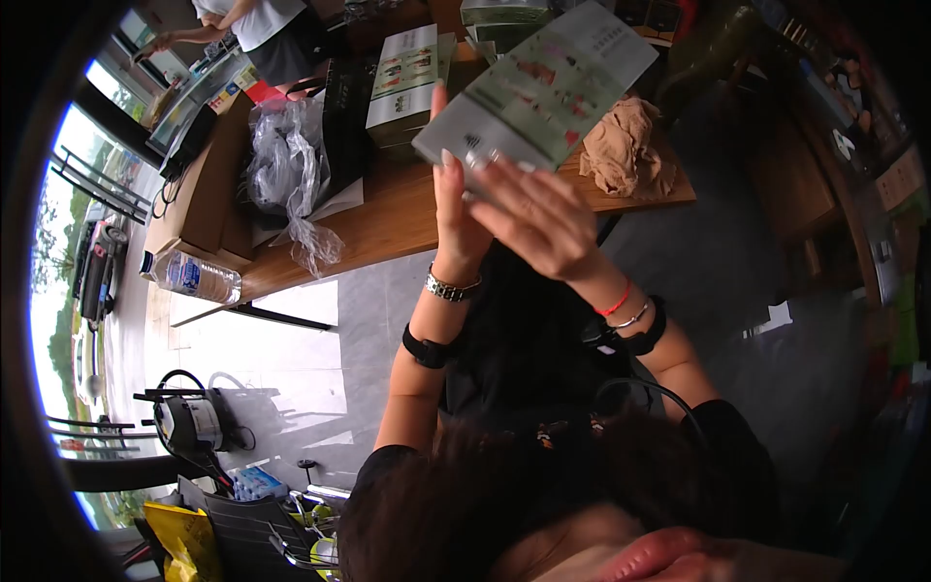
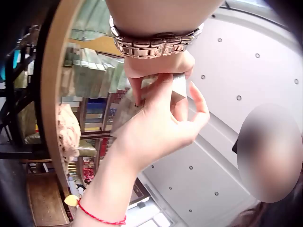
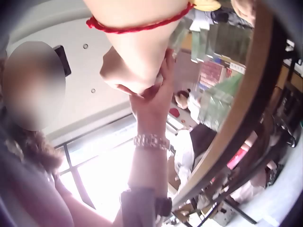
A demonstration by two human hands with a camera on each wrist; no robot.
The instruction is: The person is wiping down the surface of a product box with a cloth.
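A flat pale-green printed box (image 1: 543,87) with small pictures on its face is held up, tilted, over the table edge in the head view. At its near left corner, my left hand (image 1: 463,218) grips it, thumb in front and a finger reaching up along its side. My right hand (image 1: 543,218) holds its near end, fingers laid across the lower edge. In the left wrist view, the right hand (image 2: 154,125) bends round a whitish corner of the box (image 2: 179,87). Both hands overlap in the right wrist view, and most of the box is hidden there.
Similar boxes (image 1: 402,82) are stacked on the wooden table (image 1: 388,228). Beside them lie crumpled clear plastic (image 1: 286,160), a cardboard box (image 1: 199,204) and a water bottle (image 1: 194,276). A brown cloth (image 1: 626,150) sits at the table's right end. Another person (image 1: 267,29) stands beyond.
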